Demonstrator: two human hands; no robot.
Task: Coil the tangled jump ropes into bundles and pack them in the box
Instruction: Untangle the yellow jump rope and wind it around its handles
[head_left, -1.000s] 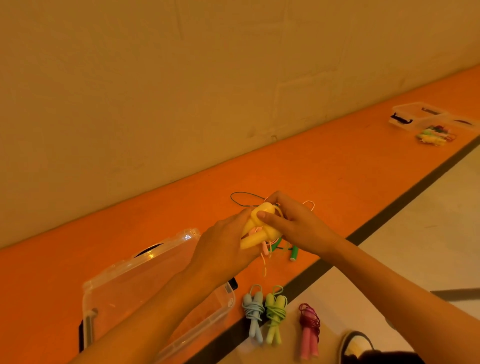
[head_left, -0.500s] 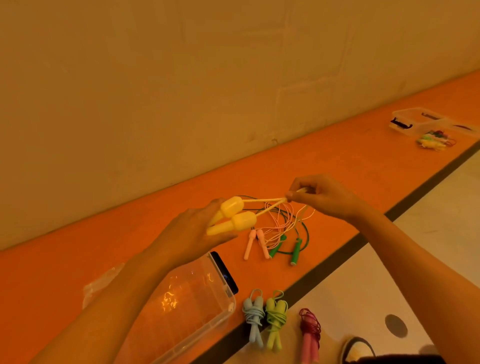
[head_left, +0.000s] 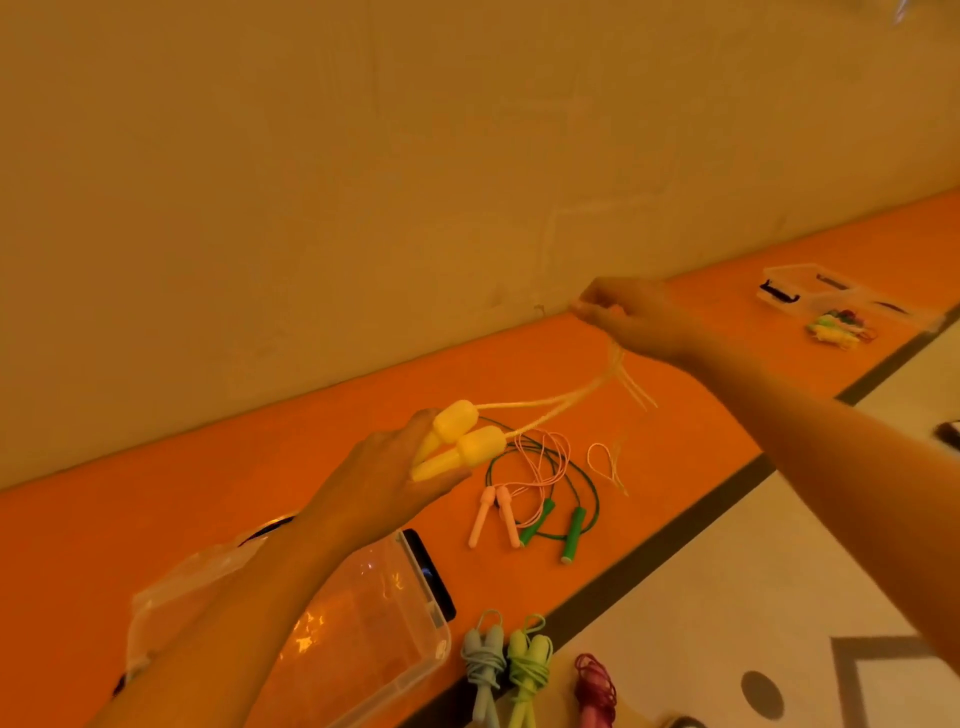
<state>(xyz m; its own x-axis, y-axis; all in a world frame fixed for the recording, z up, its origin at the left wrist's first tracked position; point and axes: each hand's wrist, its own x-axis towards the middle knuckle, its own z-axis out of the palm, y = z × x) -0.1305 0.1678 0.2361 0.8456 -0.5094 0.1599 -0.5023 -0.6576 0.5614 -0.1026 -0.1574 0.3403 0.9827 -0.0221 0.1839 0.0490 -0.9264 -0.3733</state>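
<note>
Now, at the lower left, the clear box lies on the orange strip along the wall, partly behind the left forearm. Above it the left hand grips the two yellow handles of the yellow jump rope, fingers curled round their thin ends, much where it was half a second ago. From the handles the yellow cord runs up and to the right, drawn out far longer than before. Under it the pink rope and green rope lie loose and overlapping on the orange strip. Nearer, on the pale floor, three coiled bundles sit side by side: blue, light green and magenta. The right hand pinches the cord, with loose strands hanging below it; it has risen and swung well away from the handles. Far right, a second clear box stands beside a small pile of ropes.
</note>
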